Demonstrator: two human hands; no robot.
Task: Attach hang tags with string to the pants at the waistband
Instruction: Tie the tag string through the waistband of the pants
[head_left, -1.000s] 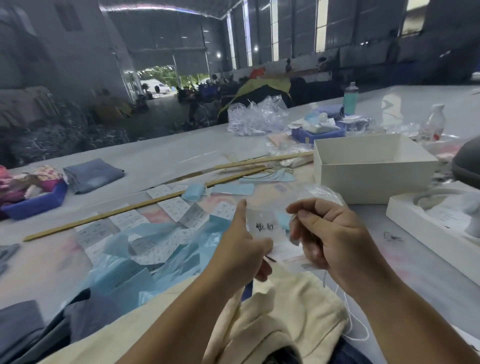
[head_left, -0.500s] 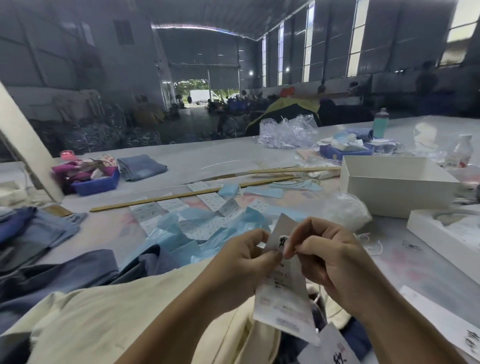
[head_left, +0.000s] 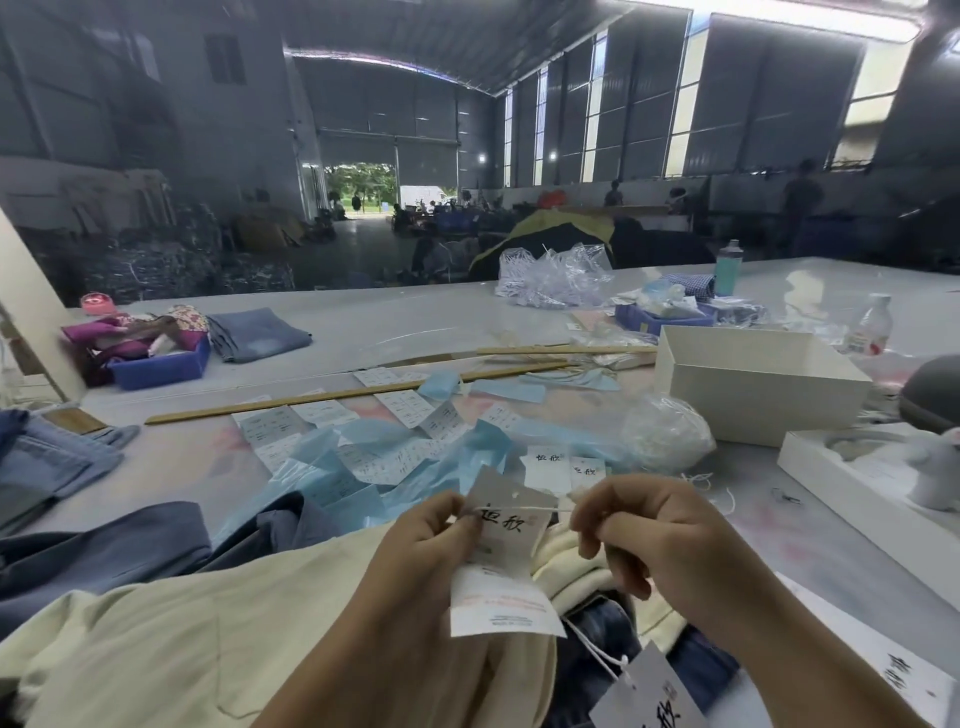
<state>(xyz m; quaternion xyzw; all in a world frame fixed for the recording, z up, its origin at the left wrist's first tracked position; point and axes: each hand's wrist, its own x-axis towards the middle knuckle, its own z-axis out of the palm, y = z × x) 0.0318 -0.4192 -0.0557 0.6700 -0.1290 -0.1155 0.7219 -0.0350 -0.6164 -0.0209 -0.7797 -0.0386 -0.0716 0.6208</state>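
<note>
My left hand (head_left: 426, 540) pinches the hang tag (head_left: 506, 561); my right hand (head_left: 644, 535) fingers (head_left: 584, 514) pinch the string (head_left: 540, 510) stretched between them, above the cream pants (head_left: 156, 639).

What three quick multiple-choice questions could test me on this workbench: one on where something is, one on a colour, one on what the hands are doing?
1. Where does the open white box stand?
A. on the table, right of the hands
B. on the floor
C. in the blue tray

2. What colour are the pants under the forearms?
A. red
B. cream
C. black

3. What are the hands doing?
A. both lie flat and empty
B. both grip a bottle
C. left hand pinches a hang tag, right hand pulls a string

Answers: 1 A, the box sits on the table top at the right. 2 B, the cloth is pale cream. 3 C, a white string runs taut across the tag between the two hands.
</note>
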